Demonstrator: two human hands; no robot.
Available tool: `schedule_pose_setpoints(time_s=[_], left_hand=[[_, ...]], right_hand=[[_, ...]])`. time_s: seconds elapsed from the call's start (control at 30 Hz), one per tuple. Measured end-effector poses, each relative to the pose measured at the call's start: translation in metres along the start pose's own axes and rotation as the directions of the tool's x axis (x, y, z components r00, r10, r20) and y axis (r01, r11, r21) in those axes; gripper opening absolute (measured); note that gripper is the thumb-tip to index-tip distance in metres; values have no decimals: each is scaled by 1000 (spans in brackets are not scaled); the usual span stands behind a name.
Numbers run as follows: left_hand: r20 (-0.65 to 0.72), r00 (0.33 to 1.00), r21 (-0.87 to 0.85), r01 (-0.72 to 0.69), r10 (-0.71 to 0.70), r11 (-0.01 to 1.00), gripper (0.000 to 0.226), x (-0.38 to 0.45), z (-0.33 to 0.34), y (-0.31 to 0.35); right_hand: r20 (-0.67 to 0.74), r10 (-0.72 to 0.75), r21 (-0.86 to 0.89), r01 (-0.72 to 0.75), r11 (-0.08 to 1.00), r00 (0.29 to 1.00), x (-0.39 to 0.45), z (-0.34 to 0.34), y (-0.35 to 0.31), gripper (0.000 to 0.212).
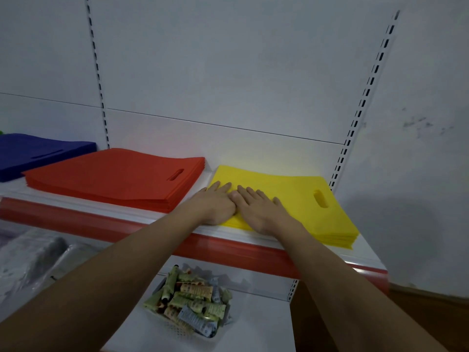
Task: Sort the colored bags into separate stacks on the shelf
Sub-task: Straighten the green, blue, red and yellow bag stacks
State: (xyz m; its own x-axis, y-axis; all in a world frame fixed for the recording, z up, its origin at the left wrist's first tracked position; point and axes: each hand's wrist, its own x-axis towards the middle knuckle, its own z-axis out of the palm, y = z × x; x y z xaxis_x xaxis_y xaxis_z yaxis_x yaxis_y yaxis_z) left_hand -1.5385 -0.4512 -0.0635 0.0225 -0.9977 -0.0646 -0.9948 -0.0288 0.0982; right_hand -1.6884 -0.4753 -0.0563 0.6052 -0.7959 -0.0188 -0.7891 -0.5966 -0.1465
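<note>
Basket (175, 326): white mesh, on the lower shelf beneath both forearms, heaped with small green and grey packets (193, 298).
Blue stack (38, 153): far out to the left of both hands on the shelf (88, 203), handle slot showing.
Red stack (114, 176): between the blue stack and the left hand, close to that hand without touching it.
Left grip: left hand (215, 201) lies flat, fingers straight, pressing the near left corner of the yellow stack (291, 201); it clasps nothing.
Right grip: right hand (256, 209) flat beside it, thumbs touching, fingers spread on the same yellow top bag.
Yellow handle slot (320, 199): just right of the right hand's fingertips.
</note>
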Motion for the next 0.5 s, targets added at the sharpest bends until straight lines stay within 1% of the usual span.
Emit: schedule_pose_setpoints(time_s=[0.07, 0.13, 0.17, 0.23, 0.27, 0.33, 0.4, 0.5], left_hand=[[-26, 1000, -79, 3, -5, 997, 58, 2, 1, -3], [-24, 1000, -63, -20, 18, 998, 71, 2, -1, -2], [-10, 1000, -35, -18, 17, 999, 72, 3, -1, -3], [9, 1000, -39, 1, 0, 999, 58, 4, 0, -2], [0, 1000, -62, 3, -3, 998, 57, 4, 0, -2], [-22, 1000, -42, -23, 22, 999, 61, 7, 3, -5], [-30, 999, -5, -37, 37, 999, 64, 9, 4, -9], [13, 999, 37, -31, 30, 999, 54, 8, 2, -5]], right_hand=[[15, 68, 11, -68, 998, 998, -8, -4, 16, 60], [25, 114, -15, -113, 993, 993, -13, -7, 33, 62], [28, 123, -37, -122, 992, 992, -16, -8, 40, 62], [35, 131, -49, -129, 990, 991, -21, -11, 51, 64], [34, 134, -61, -132, 989, 990, -25, -12, 56, 65], [17, 151, -112, -148, 983, 988, -32, -17, 73, 68], [8, 191, -125, -189, 974, 981, -38, -22, 93, 69], [11, 215, -97, -213, 972, 977, -42, -25, 111, 70]])
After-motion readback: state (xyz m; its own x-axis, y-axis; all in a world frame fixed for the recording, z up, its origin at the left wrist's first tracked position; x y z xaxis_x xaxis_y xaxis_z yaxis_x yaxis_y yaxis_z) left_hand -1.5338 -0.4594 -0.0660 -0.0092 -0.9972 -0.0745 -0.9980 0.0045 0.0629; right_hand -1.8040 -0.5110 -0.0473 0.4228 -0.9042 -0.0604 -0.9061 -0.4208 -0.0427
